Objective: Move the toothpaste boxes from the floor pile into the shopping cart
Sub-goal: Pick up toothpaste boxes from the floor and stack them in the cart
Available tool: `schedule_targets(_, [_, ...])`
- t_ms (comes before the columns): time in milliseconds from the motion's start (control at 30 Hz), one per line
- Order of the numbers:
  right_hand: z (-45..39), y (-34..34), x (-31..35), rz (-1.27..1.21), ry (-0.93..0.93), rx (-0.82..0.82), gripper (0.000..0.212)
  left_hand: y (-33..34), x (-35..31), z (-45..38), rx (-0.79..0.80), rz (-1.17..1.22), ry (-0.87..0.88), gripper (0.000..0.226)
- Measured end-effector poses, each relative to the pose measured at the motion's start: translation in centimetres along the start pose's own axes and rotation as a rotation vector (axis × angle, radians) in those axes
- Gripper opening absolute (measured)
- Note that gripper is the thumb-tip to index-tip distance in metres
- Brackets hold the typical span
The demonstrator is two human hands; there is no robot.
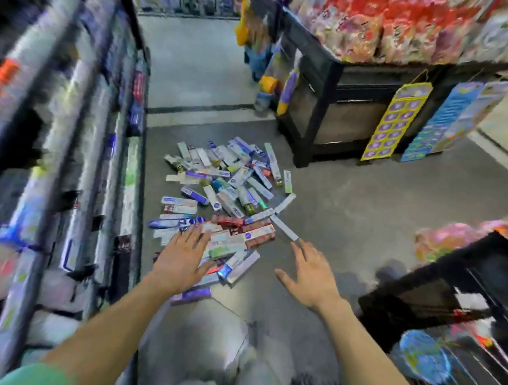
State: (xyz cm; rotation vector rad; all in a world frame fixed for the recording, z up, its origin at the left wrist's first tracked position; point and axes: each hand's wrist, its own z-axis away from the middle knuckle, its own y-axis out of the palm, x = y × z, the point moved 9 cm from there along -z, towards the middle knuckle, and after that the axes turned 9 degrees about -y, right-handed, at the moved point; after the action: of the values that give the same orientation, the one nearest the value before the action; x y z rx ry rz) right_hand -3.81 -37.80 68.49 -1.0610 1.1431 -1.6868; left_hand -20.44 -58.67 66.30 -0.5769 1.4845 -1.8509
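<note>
Reaching forward and down, both hands were spread flat and held nothing. The left hand hung over the near edge of the toothpaste boxes piled on the floor; the right hand hovered just beside them.

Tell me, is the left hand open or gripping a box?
Open: the left hand has straight, spread fingers over the near edge of the pile, curled round nothing.
</note>
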Motion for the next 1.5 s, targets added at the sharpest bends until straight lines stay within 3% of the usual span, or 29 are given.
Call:
schedule_targets(233, [-12.0, 5.7, 0.8, 0.017, -0.158, 0.179, 0.109, 5.3, 6.9, -5.6, 0.091, 0.036, -0.222, 0.081])
schedule_targets(367, [-18.9, 10.2, -0.3, 0.013, -0.209, 0.262, 0.087, 9.4, 8.9, -10.1, 0.139, 0.046, -0.288, 0.084])
schedule_targets(467, [-23.5, 15.1, -1.1, 0.014, -0.245, 0.327, 0.082, 13.8, 10.1, -13.6, 0.163, 0.102, -0.315, 0.088])
schedule_targets(700, [-32.5, 33.4, -2.3, 0.005, -0.264, 0.483, 0.086, 32.9, 15.8, -19.6, 0.215, 0.264, -0.492, 0.076])
schedule_targets(800, [-36.0, 42.2, -2.6, -0.016, -0.265, 0.49, 0.084, 43.3, 17.2, -21.5, 0.32, 0.315, -0.549, 0.076])
schedule_targets(900, [-39.3, 50.6, -3.1, -0.002, -0.265, 0.496, 0.087, 49.8, 18.1, -23.9, 0.264, 0.389, -0.603, 0.065])
schedule_targets(967, [-41.3, 55.4, -3.6, 0.061, -0.3, 0.508, 0.088, 54.5, 19.6, -25.3, 0.254, 0.501, -0.688, 0.072])
schedule_targets(1000, [-42.4, 57.4, -3.9, 0.092, -0.323, 0.505, 0.088, 56.5, 20.5, -25.9, 0.264, 0.547, -0.765, 0.078])
schedule_targets(1133, [-46.7, 62.3, -5.2, 0.217, -0.392, 0.447, 0.087, 61.6, 24.8, -27.9, 0.051, 0.784, -1.127, 0.083])
schedule_targets(1233, [-48.9, 64.4, -6.6, 0.302, -0.369, 0.502, 0.087, 64.5, 27.0, -28.6, 0.011, 0.859, -1.339, 0.089])
schedule_targets(1367, [-49.8, 65.5, -7.2, 0.366, -0.341, 0.531, 0.08, 67.1, 28.0, -28.3, 0.039, 0.93, -1.5, 0.07])
schedule_targets(1500, [-49.4, 65.0, -6.7, 0.361, -0.366, 0.49, 0.072, 67.2, 28.3, -27.5, -0.059, 1.115, -1.582, 0.044])
